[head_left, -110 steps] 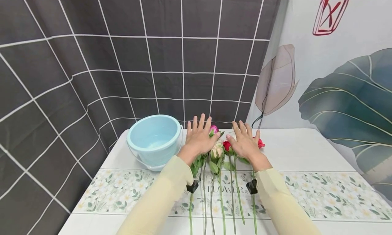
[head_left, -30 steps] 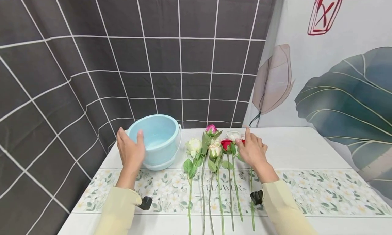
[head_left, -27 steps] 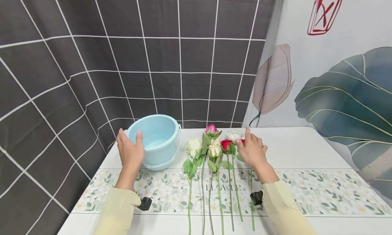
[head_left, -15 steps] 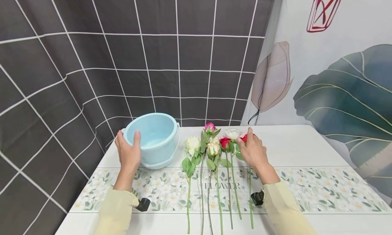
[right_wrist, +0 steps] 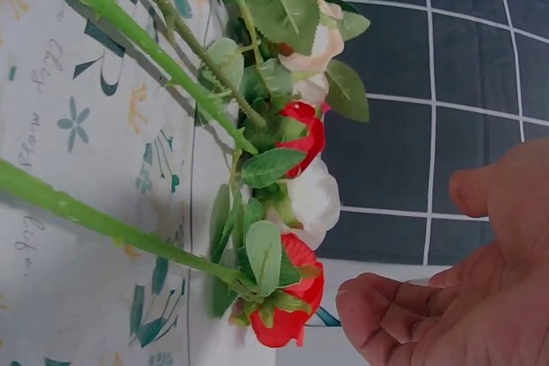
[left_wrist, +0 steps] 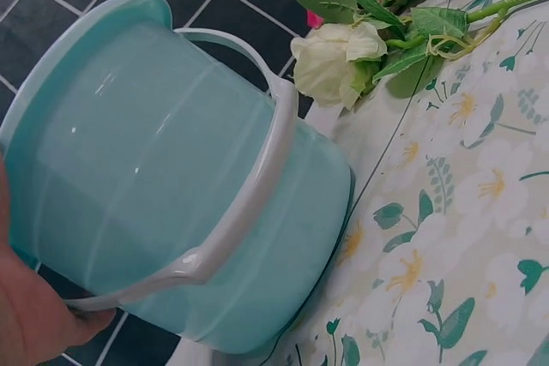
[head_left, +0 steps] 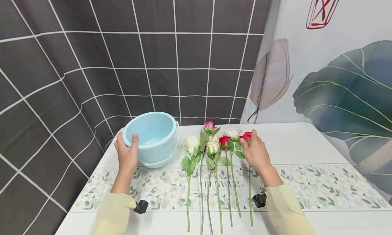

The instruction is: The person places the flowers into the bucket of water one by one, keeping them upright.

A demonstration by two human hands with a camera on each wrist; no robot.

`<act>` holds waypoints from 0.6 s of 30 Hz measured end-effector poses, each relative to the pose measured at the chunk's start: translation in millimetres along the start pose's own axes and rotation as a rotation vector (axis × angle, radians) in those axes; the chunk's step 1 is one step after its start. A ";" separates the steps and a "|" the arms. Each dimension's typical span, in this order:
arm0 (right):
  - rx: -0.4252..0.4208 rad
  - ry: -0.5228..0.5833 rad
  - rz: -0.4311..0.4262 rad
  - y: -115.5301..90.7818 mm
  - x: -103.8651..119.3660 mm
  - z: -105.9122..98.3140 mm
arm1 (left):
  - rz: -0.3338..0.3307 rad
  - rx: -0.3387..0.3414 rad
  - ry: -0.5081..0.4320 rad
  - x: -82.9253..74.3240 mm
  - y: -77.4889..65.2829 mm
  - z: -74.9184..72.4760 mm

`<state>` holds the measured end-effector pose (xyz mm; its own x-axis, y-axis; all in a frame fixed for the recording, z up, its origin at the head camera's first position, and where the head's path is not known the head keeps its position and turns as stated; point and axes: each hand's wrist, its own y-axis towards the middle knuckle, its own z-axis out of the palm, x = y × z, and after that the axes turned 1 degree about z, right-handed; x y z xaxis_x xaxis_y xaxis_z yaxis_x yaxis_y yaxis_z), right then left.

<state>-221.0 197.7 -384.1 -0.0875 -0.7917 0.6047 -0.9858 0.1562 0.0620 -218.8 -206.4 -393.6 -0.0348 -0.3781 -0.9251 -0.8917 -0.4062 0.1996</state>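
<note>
A light-blue bucket (head_left: 149,131) with a white handle (left_wrist: 249,199) stands at the left of the table. My left hand (head_left: 127,153) rests against its near-left wall, thumb up and fingers partly hidden behind the side. Right of the bucket, several long-stemmed roses lie side by side: a greenish-white rose (head_left: 192,143), a magenta rose (head_left: 209,125), a cream rose (head_left: 212,146), a red rose (head_left: 224,140), a white rose (head_left: 231,132) and another red rose (right_wrist: 292,297) at the far right. My right hand (head_left: 256,151) hovers beside that last rose, fingers loosely bent, with a gap between them.
The white table (head_left: 300,143) carries a printed floral band (head_left: 330,187) with lettering under the stems. A dark gridded curtain (head_left: 159,51) closes the back and left. A pale cloth with large leaf prints (head_left: 346,88) hangs at the right.
Both hands lay over the flowers earlier; my left hand then moved left to the bucket. My right hand has recently drawn slightly right, uncovering the far-right red rose. The view has shifted slightly.
</note>
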 end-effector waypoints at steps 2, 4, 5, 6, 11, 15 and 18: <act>0.006 0.006 0.006 -0.9 -0.9 0.3 | 0.010 0.019 -0.019 2.0 -0.7 -2.3; 0.018 0.016 0.014 -1.9 -1.8 0.5 | 0.022 0.034 -0.036 4.6 -1.6 -4.2; 0.020 0.019 0.015 -2.3 -2.3 0.7 | 0.025 0.040 -0.044 5.7 -2.2 -5.1; 0.027 0.022 0.017 -2.6 -2.7 0.7 | 0.027 0.044 -0.052 6.6 -2.9 -6.1; 0.043 0.027 0.019 -5.5 -4.2 0.3 | 0.031 0.057 -0.097 8.5 -4.9 -8.9; 0.046 0.033 0.029 -9.0 -7.1 -0.7 | 0.037 0.073 -0.125 8.4 -4.6 -7.7; 0.046 0.031 0.023 -11.5 -9.9 -1.3 | 0.037 0.082 -0.132 8.1 -4.6 -6.8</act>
<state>-208.6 204.5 -389.7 -0.1059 -0.7692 0.6302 -0.9892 0.1462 0.0123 -211.9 -213.3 -399.8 -0.1220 -0.2769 -0.9531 -0.9225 -0.3227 0.2118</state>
